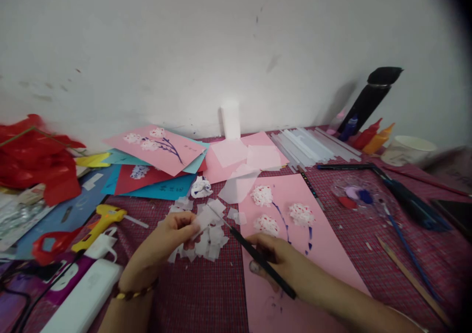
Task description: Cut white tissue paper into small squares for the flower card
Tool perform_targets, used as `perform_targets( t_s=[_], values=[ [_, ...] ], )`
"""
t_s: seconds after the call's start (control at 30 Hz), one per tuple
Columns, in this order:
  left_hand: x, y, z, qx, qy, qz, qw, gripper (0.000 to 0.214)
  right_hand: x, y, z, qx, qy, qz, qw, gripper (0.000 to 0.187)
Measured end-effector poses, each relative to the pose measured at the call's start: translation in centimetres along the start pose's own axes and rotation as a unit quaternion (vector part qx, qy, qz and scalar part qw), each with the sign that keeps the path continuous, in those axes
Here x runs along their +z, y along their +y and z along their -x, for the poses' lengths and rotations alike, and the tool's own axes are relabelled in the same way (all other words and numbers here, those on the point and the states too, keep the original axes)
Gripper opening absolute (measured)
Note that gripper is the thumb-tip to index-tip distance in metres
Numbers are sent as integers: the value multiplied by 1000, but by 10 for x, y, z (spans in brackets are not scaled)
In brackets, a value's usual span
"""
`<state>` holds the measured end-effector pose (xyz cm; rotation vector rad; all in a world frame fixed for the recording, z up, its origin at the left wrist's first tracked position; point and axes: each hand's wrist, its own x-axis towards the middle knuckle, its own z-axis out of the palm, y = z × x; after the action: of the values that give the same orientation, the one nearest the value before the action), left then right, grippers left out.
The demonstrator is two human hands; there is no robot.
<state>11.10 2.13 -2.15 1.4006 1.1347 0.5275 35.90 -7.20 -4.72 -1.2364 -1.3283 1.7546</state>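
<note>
My left hand (173, 237) pinches a small white tissue square (204, 220) above a heap of similar white squares (208, 239). My right hand (275, 259) grips a thin black stick (254, 254) like a pencil, with its tip pointing up-left into the held square. Under my right hand lies a pink card (324, 264) bearing three white tissue blossoms (301, 215) on blue painted stems.
A yellow glue gun (99, 225) and red scissors (47, 247) lie at left, near stacked pink, blue and red cards (158, 166). A paint palette (354, 195), brushes (405, 244), glue sticks (313, 146), bottles (368, 134) and a white cup (405, 148) sit at right.
</note>
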Motion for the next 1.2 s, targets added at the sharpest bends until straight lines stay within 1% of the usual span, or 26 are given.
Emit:
perform_targets(
  t_s=[0.1,0.17,0.27,0.33,0.43,0.53,0.63,0.83,1.0,1.07,1.1,1.13,1.2],
  values=[
    [-8,-8,-2,28,24,3,999,20,-1,0,2,-3,-33,-50,998,30],
    [-11,-12,-3,44,57,14,997,19,-3,-1,6,-24,-62,-49,997,36],
    [-10,-12,-5,60,101,38,992,18,-6,-3,11,-42,-99,-36,994,43],
    [-7,-10,-5,65,110,58,990,17,-7,-6,12,-42,-118,-46,991,49],
    [1,-8,-6,60,88,66,992,18,-5,-9,10,-38,-134,-64,988,58],
    [7,-10,-10,43,40,57,997,21,-3,-10,8,-23,-120,-79,989,63],
    [11,-12,-13,23,5,69,997,23,-1,-5,5,-17,-102,-88,991,61],
    [15,-8,-12,20,14,69,997,25,-3,11,0,17,-97,-119,988,48],
    [13,-5,-11,29,14,48,998,24,-6,6,6,-38,-146,-117,982,52],
    [11,-5,-10,42,45,38,997,18,-8,4,8,-43,-158,-137,977,54],
    [10,-5,-11,49,71,32,996,11,-10,5,9,-38,-161,-158,973,54],
    [8,-6,-11,57,102,21,993,10,-12,7,9,-29,-164,-186,968,54],
    [5,-8,-13,71,171,-29,982,30,-16,13,8,-15,-170,-244,955,54]
  ],
)
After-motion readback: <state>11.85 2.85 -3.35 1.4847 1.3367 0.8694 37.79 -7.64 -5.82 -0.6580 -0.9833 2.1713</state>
